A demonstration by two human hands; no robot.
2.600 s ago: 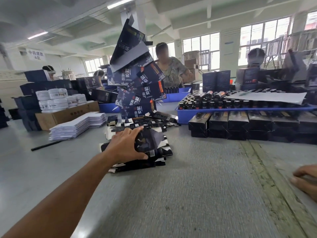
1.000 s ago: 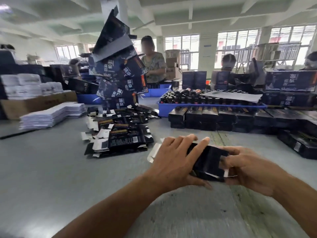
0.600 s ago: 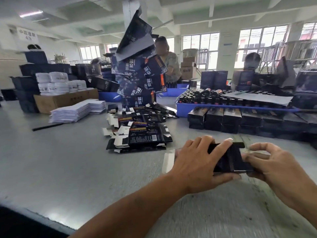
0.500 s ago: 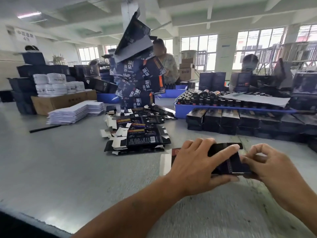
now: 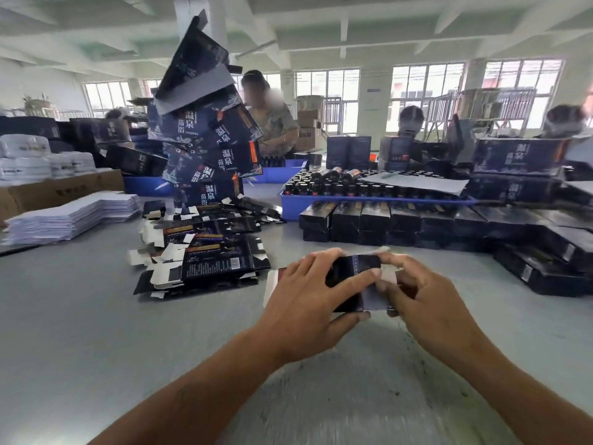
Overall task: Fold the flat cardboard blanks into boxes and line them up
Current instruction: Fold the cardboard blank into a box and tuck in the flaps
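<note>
Dark cardboard blank point(image 5: 359, 277) sits between both hands, just above the grey table point(image 5: 80, 332), centre-right of view. Left hand point(image 5: 308, 303) wraps it from the near-left side: fingers curled over the top face, thumb under the near edge. Right hand point(image 5: 426, 303) grips the right end, fingertips pinching a pale flap there; exact fold state blurred. A white flap of the blank sticks out left of the left hand.

Pile of flat blanks point(image 5: 205, 261) lies left of the hands, apart from them. Row of folded boxes point(image 5: 401, 226) stands behind, against a blue tray point(image 5: 295, 207) of bottles.
</note>
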